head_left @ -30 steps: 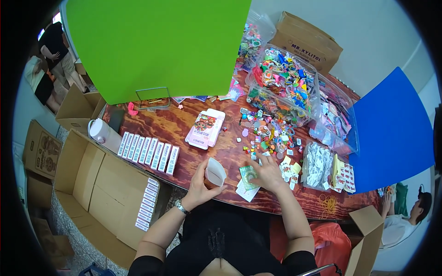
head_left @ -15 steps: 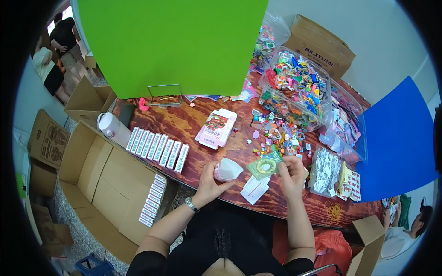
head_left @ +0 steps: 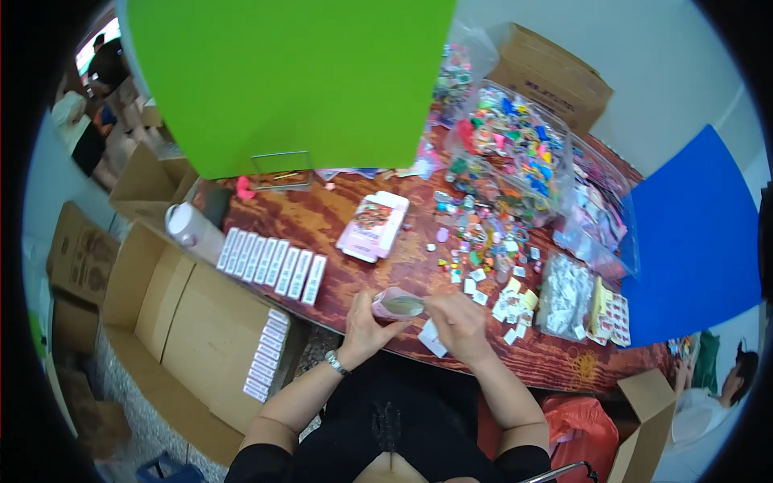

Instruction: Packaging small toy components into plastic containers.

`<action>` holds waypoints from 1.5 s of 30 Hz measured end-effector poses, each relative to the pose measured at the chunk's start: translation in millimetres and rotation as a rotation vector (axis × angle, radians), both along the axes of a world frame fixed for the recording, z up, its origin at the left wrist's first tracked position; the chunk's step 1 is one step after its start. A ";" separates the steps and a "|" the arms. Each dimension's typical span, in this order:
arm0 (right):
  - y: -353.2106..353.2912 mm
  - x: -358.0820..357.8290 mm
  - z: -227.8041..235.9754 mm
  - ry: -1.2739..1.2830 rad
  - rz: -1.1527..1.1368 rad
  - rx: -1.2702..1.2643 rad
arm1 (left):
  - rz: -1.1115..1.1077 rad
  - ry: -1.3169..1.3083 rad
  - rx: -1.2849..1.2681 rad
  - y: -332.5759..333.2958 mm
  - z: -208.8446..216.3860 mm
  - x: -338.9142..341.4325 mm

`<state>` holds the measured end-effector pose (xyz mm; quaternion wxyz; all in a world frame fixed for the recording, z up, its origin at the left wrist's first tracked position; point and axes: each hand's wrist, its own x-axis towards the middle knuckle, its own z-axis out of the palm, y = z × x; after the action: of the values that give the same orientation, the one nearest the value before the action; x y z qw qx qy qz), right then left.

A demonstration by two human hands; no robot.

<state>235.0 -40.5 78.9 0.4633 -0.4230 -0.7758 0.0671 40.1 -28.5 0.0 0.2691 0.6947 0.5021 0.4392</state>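
My left hand (head_left: 364, 332) is wrapped round a small pink box (head_left: 382, 309) held above the table's front edge, its open mouth facing up. Inside the mouth shows a greenish packet (head_left: 405, 305), mostly hidden by the walls. Against the box's right rim, my right hand (head_left: 459, 326) has its fingers closed together; what they grip there is hidden. Under that hand lies a white printed card (head_left: 432, 338), partly covered. Farther back, a flat pink-and-white box (head_left: 373, 227) with a printed picture lies on the table.
A row of upright slim boxes (head_left: 271, 264) stands at the left, beside a white bottle (head_left: 195, 229). Below is a large carton (head_left: 173, 322) holding more slim boxes. Loose trinkets (head_left: 483, 233), small cards (head_left: 514, 304) and a tub of silvery packets (head_left: 566, 298) lie at right.
My right hand has moved left with the green packet, from above the cards to the pink box's mouth. Green now shows inside the box. My left hand has barely moved.
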 end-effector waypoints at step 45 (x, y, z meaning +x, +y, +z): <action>34.6 94.8 -72.5 -0.521 -0.591 -0.487 | -0.139 0.070 0.001 1.7 7.7 -2.0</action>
<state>329.8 -5.9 6.4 0.1393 -0.7253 -0.6742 0.0039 38.1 -26.8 7.7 0.2810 0.7429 0.4615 0.3951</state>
